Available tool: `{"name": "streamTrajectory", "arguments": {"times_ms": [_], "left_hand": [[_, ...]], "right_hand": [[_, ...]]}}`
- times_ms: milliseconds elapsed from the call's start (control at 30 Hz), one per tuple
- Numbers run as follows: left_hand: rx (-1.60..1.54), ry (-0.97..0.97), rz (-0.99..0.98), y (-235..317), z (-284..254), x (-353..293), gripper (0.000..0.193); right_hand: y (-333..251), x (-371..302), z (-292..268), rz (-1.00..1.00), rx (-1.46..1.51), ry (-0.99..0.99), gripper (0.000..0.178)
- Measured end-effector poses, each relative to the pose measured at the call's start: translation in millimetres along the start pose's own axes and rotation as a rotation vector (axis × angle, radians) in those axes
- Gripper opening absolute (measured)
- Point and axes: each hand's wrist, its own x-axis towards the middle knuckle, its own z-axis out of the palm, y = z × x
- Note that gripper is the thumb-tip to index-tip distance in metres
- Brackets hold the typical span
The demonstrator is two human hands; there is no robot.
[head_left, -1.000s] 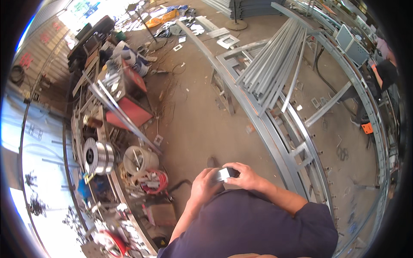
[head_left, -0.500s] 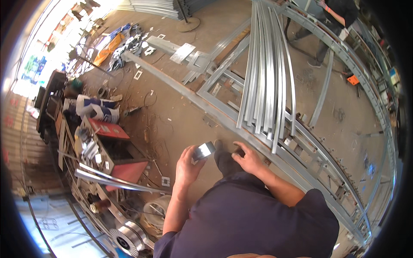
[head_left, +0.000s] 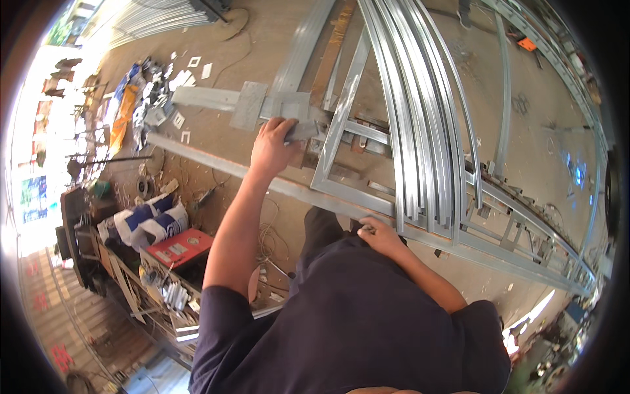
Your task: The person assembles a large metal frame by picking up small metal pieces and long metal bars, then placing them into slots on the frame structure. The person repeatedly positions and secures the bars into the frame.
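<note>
My left hand (head_left: 272, 148) reaches forward with its fingers closed on a short grey metal piece (head_left: 303, 131), a box-shaped offcut by its look. The piece is over the flat plates at the far side of a steel frame (head_left: 328, 197), close to a square plate with an opening (head_left: 291, 105); whether it touches them I cannot tell. My right hand (head_left: 384, 238) is near my body, at the near rail of the frame, its fingers curled in. Something small and greyish shows at its fingertips, too small to name.
Long shiny metal profiles (head_left: 420, 111) lie in a bundle across the frame on the right. Left stands a cluttered cart with a red panel (head_left: 178, 248) and blue-white sacks (head_left: 147, 220). Cables and scraps (head_left: 186, 75) litter the floor. An orange object (head_left: 526, 44) lies far right.
My left hand has moved forward with the metal piece, from in front of my body to over the frame's plates. My body has turned and come closer to the frame. My right fingers have curled in.
</note>
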Motion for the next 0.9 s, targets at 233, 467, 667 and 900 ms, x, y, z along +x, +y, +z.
{"name": "streamTrajectory", "arguments": {"times_ms": [233, 467, 667, 900], "left_hand": [[0.065, -0.353, 0.089, -57.1, 69.7, 116.3, 0.055], [0.061, -0.559, 0.262, -68.9, 88.3, 128.8, 0.054], [0.007, -0.604, 0.347, -78.8, 78.0, 135.4, 0.057], [0.138, -0.58, 0.401, -79.8, 62.1, 145.2, 0.088]], "right_hand": [[-24.1, 10.2, 22.8, 0.259, 0.148, 0.257, 0.05], [-54.7, 18.3, 54.5, 0.351, 0.324, 0.363, 0.046], [-60.9, 30.1, 47.4, 0.325, 0.26, 0.429, 0.046], [-72.6, 43.0, 20.8, 0.319, 0.222, 0.37, 0.044]]}}
